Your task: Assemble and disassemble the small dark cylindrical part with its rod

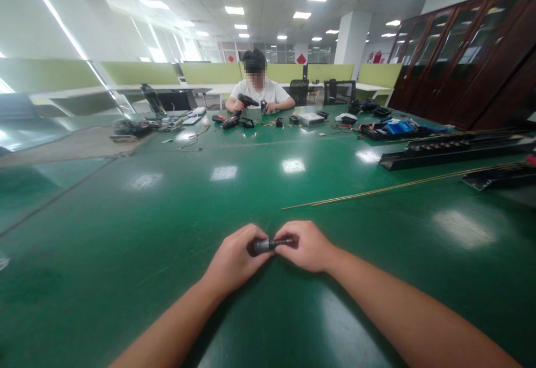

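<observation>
1. Left hand [233, 259] grips a dark metal part [263, 245], near and central, over the green table [176, 206].
2. Right hand [307, 248] pinches its thin shaft [283, 241].
3. Right: a black channel [396, 161] bears a row of pieces [439, 145], too blurred to name.
4. Far right: a black tray [370, 133] holds a blue item [400, 127].

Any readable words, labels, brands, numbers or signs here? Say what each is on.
No readable text.
Red diamond at the back of the room: too small to read.
Red wall decorations near the cabinet: too blurred.
Metal piece: no marking can be made out.
</observation>
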The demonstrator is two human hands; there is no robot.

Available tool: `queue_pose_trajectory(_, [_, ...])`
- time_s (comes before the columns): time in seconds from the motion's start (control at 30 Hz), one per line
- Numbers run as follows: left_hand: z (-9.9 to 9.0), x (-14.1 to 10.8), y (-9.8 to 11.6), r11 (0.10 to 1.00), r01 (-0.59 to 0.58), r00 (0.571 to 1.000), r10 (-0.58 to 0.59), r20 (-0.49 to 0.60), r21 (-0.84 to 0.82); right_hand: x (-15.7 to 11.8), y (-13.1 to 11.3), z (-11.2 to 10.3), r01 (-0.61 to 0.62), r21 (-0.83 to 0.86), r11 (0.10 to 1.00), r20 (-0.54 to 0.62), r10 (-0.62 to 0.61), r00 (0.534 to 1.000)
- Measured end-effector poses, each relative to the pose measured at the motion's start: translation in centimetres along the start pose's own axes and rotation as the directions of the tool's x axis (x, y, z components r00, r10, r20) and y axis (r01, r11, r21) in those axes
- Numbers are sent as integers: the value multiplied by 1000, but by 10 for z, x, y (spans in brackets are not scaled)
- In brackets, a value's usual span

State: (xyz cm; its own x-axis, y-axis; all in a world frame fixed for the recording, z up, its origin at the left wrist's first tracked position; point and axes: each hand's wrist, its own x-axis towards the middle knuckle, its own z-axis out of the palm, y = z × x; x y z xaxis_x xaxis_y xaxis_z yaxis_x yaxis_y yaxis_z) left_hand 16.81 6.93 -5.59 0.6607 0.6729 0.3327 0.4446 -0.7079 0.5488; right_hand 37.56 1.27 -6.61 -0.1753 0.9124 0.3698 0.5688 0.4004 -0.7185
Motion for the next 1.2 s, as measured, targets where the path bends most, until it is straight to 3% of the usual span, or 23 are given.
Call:
queue_pose_trajectory(0.37, [-1,-1,0,1000,-5,1000,5,-22,11,1,2,2,-90,38,995,9,90,996])
queue_pose_trajectory(1.2, [-7,-4,-14,996,-42,995,49,-90,82,0,10,5,-172,145,974,-49,180,982])
